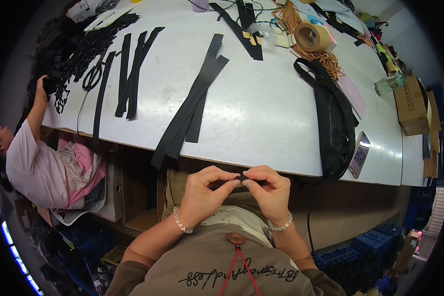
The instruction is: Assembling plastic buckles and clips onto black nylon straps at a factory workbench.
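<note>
My left hand (204, 191) and my right hand (270, 191) meet in front of the table's near edge. Thumb and forefinger of each pinch a small black piece (241, 179) between them; its kind is mostly hidden by the fingertips. Just beyond, flat black strips (191, 113) lie crossed on the white table (261, 123), their near ends reaching the edge. Right of my hands a black bag (333, 123) with a looped strap rests at the table edge, and a phone (359, 155) lies beside it.
More black strips (125, 74) and scissors (92, 76) lie left, near a black heap (76, 49). A co-worker (49, 167) reaches into it. Far right are a tape roll (312, 37), brown cord (289, 19), a bottle (388, 85) and a cardboard box (412, 106).
</note>
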Demonstrator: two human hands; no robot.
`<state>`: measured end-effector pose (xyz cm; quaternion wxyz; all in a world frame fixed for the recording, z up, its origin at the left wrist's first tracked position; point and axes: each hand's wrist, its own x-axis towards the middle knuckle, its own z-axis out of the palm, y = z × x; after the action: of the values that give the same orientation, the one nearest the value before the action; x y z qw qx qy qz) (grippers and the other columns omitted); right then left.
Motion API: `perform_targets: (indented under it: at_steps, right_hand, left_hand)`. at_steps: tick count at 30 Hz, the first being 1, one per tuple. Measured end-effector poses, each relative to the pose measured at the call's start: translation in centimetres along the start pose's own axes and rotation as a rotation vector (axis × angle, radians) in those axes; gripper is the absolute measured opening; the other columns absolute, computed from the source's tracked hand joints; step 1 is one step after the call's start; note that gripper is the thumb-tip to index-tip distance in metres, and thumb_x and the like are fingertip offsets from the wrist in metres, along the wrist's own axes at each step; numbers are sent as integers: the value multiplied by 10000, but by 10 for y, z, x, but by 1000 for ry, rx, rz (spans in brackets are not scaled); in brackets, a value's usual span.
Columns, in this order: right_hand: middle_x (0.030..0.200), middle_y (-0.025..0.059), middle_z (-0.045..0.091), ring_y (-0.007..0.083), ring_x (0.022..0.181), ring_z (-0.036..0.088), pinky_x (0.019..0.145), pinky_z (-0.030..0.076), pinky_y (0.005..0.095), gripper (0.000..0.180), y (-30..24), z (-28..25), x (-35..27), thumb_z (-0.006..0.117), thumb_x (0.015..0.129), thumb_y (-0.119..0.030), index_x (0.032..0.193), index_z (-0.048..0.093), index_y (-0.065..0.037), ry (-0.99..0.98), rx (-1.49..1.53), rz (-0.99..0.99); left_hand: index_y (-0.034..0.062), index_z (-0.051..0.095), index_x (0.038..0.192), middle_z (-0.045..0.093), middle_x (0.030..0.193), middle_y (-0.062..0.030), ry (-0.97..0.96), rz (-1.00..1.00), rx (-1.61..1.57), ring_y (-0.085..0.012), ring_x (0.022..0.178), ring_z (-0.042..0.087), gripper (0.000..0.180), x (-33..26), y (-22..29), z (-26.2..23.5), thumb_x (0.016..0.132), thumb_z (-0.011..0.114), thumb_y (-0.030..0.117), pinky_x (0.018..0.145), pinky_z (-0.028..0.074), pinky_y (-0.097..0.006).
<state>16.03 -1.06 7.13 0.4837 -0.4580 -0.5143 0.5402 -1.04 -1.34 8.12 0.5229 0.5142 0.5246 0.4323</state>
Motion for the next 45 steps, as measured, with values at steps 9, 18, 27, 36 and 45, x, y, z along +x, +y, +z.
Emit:
perform_targets:
  at_steps: [9,18,27,36,45]
  right_hand:
    - [939,107,634,135,846,596,729,489,233,150,-8,7,-4,659,761,96,901,655,40,105,-14,-36]
    - [937,115,629,140,854,599,745,495,239,153,-9,3,-3,651,755,109,896,646,52,43,14,-17]
    - [950,89,610,110,814,597,720,500,220,151,-1,10,-7,599,804,111,946,610,60,160,240,28]
    - [959,84,618,105,814,599,745,502,225,146,5,24,-12,580,830,91,970,609,61,270,405,56]
    - [948,59,632,106,841,574,764,467,231,205,12,16,-11,575,889,-22,1085,604,34,124,759,387]
  left_hand:
    - [-15,683,830,637,766,-68,4,124,101,-95,675,586,97,2,4,2,743,724,-3,583,457,-209]
    - [-19,682,835,632,768,-66,9,125,68,-96,680,581,97,0,4,2,744,712,-33,588,452,-202]
    - [-37,668,891,653,879,-71,-43,-18,-158,-89,776,619,114,-3,9,4,778,687,-34,663,509,-205]
    - [-39,649,843,657,839,-53,-24,-109,-229,-53,741,613,76,-3,4,8,775,681,-34,642,509,-180]
    - [-22,623,848,637,809,-31,-44,-257,-432,-29,706,577,69,2,7,8,796,661,-46,614,471,-156]
